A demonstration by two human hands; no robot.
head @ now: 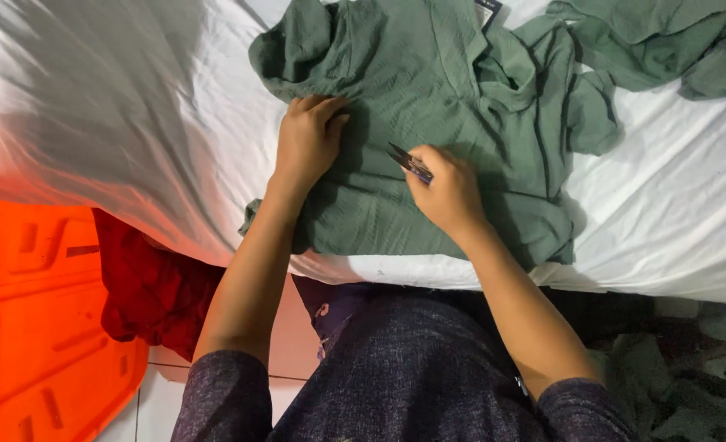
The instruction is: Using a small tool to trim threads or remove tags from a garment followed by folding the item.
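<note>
Sheet, white, carries the green garment I work on. My left hand presses fingers curled onto its fabric; my right hand closes around small thread snips above it.

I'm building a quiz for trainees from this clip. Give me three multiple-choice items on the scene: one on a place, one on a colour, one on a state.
1. Where does the garment under the hands lie?
A. on a white sheet
B. in an orange crate
C. on a tiled floor

2. What colour is it?
A. red
B. green
C. white

3. What is the right hand doing?
A. resting empty
B. pointing upward
C. gripping a small cutting tool

Answers: A, the white sheet lies under it; B, its cloth is grey-green; C, the thread snips stick out of the closed fingers while the left hand presses the cloth.
</note>
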